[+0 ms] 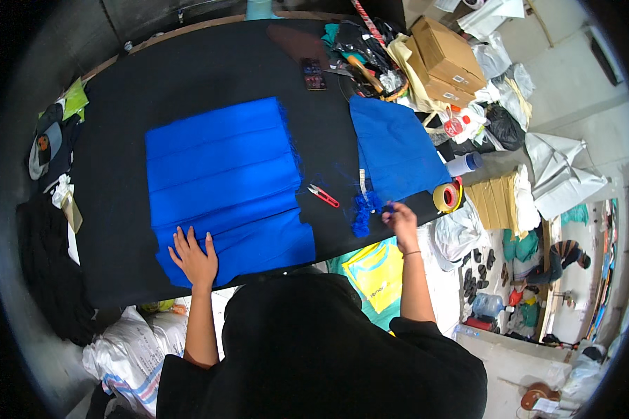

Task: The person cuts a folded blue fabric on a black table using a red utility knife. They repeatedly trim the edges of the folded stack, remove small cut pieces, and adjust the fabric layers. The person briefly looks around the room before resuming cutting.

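Note:
A bright blue cloth (pixel 223 164) lies spread on the black-covered table, creased across and frayed along its right edge. On its near left part my left hand (pixel 196 258) rests flat, fingers apart. At the table's near right, my right hand (pixel 402 225) is closed, with a small tuft of dark blue threads (pixel 388 208) at its fingertips. Just left of it sits a loose heap of blue thread scraps (pixel 363 213). Red-handled thread snips (pixel 323 196) lie between the cloth and that heap. Beyond the right hand is a second, duller blue cloth (pixel 398 148).
A tape roll (pixel 446 197) and a white bottle with a blue cap (pixel 464 165) stand at the right edge. A phone (pixel 313 74) lies toward the far side. Cardboard boxes (pixel 446 59) and a cluttered basket fill the far right. White sacks (pixel 136 349) stand below the left edge.

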A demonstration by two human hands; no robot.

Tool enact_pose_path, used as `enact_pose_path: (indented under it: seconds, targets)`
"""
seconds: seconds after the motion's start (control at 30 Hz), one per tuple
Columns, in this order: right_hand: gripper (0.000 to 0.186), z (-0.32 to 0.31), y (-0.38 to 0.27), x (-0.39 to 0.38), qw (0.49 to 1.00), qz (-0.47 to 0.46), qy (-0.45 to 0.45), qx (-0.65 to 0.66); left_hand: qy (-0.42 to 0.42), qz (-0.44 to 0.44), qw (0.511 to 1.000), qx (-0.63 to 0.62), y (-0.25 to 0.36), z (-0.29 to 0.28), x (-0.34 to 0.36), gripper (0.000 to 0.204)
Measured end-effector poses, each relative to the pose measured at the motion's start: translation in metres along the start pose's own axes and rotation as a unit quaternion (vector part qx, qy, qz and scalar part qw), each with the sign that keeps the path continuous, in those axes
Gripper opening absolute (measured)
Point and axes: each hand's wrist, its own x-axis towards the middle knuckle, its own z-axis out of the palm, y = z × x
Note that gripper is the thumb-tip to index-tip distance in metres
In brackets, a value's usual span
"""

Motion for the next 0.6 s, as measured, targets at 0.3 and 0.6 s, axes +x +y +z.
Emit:
enact_pose_path:
  seconds: [0.3,0.6]
  targets:
    - [0.017,0.062,-0.013,-0.075,0.913,-0.209,-0.126,-0.327,-0.010,-0.004,1.000,0.007,-0.003,0.003,0.001,0.062]
    - [0.009,0.044,-0.009,0.011,0.900,-0.262,0.014,-0.349,-0.023,0.002,1.000,0.019,0.000,0.003,0.002,0.062]
